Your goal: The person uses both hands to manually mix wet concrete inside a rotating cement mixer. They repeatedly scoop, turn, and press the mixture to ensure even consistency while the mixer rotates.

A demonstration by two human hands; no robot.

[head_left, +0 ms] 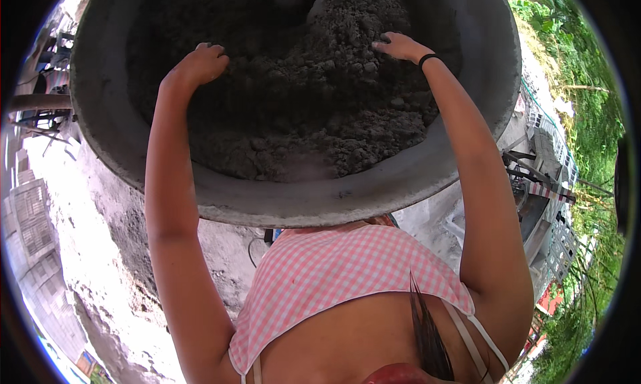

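Pink checked cloth (334,277) sits closest, just under the near rim of the big grey basin (280,207); inside, a dark crumbly cement heap (300,110) fills the middle; left hand (200,63) curled into its left slope; right hand (400,47) spread flat on top, black wristband (428,59) showing.

Top: pink-and-white gingham cloth (334,270), sleeveless, with thin white straps (477,337)
Arms: bare, no sleeves
Right wrist: thin black band (427,58)
Left wrist: bare
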